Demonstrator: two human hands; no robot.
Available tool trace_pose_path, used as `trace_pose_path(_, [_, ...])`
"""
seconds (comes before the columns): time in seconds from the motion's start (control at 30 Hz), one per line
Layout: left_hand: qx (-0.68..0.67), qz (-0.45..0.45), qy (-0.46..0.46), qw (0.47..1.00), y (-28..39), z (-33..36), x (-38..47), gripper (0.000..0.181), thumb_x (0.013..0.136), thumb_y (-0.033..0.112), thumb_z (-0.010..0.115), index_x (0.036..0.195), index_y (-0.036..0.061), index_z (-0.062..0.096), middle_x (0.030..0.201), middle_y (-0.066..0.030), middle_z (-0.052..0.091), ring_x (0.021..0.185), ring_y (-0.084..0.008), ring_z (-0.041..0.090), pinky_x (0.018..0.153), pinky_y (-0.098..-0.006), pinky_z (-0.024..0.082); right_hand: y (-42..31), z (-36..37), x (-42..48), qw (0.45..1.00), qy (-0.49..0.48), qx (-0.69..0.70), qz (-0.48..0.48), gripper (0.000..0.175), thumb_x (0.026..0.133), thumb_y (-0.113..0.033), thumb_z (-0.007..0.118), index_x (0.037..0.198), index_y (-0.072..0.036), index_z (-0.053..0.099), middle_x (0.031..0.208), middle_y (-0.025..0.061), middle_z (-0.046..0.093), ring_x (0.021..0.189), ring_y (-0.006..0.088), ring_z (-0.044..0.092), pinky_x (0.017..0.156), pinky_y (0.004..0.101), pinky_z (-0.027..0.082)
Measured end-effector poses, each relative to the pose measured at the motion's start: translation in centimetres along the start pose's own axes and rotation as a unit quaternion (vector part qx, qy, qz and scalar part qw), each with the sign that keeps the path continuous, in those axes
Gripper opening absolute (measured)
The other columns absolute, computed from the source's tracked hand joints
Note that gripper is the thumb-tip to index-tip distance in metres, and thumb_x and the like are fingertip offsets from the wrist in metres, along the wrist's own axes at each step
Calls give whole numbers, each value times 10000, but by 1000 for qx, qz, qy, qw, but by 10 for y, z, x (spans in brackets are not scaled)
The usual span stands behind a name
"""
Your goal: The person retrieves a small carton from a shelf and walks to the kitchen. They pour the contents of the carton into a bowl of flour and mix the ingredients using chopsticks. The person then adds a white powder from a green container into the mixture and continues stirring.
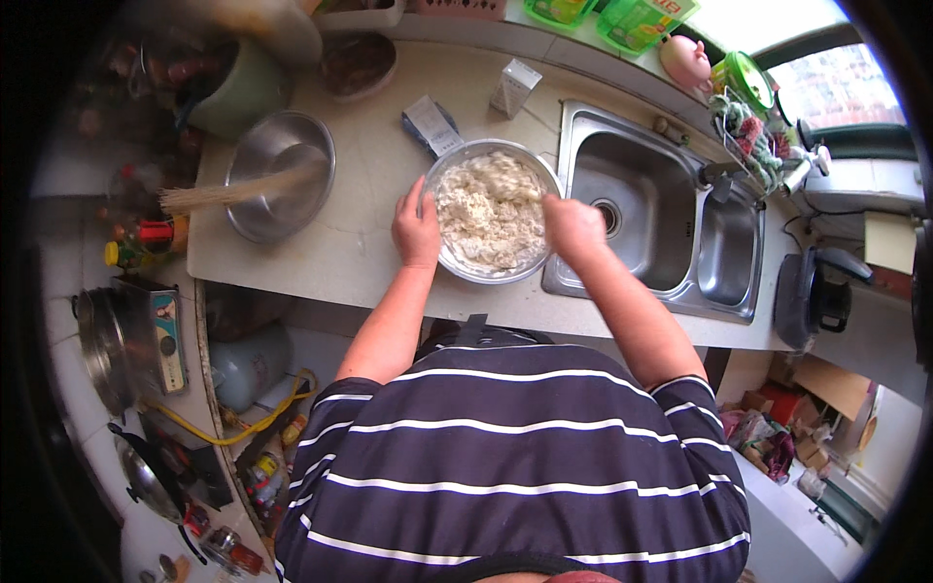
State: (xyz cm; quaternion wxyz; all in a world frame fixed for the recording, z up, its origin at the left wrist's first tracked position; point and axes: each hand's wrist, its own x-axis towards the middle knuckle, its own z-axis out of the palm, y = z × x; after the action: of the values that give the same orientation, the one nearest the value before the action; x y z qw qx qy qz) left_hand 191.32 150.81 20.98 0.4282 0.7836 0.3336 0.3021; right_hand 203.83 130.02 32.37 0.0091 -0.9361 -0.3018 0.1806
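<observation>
A round metal mixing bowl (pixel 487 278) stands on the countertop in front of me, close to the sink. Clumpy, pale floury dough (pixel 481 215) fills much of it. My left hand (pixel 417 229) grips the bowl's left rim, thumb at the edge and fingers along the outer side. Over the right rim, my right hand (pixel 576 227) is closed in a fist and blurred by motion. A pale utensil (pixel 536 195) seems to run from that fist into the dough; blur hides its exact kind.
A steel basin (pixel 280 211) holds a bundle of thin straw-coloured sticks (pixel 226 192) to the left. Behind the bowl are a dark packet (pixel 431 125) and a small white carton (pixel 516 87). The double-bowl steel sink (pixel 634 211) adjoins on the right, with a black appliance (pixel 809 299) beyond.
</observation>
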Motion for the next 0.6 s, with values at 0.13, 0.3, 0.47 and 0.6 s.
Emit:
trace_pose_path(0.13, [-18,7,25,1000,0,2,-2,325,925,143,634,1246,115,676,1027,-153,672,950,-337,655,826,-418,523,-26,3,-34,995,-61,-26,-74,181,857,-57,567,1020,-67,644,879,171,724,884,350,722,760,458,579])
trace_pose_path(0.3, [-1,1,23,1000,8,-1,-5,325,927,135,626,1247,118,674,1026,-150,672,951,-341,653,827,-418,525,24,-37,-45,998,-57,-35,-3,159,872,-84,553,983,-69,666,883,176,720,892,360,716,760,478,563])
trace_pose_path(0.47, [9,4,5,1000,8,-2,-5,329,926,133,626,1251,122,674,1011,-149,668,937,-342,654,815,-425,527,5,-4,5,999,-33,-23,-16,143,895,-134,547,971,-91,660,900,174,721,864,372,709,733,492,561])
trace_pose_path(0.6, [24,22,13,999,0,-5,-2,330,926,139,626,1253,127,674,1007,-150,669,938,-343,658,809,-433,529,-40,-10,-22,991,-59,-42,-112,132,845,-86,577,907,-49,688,869,173,731,807,314,737,710,445,585])
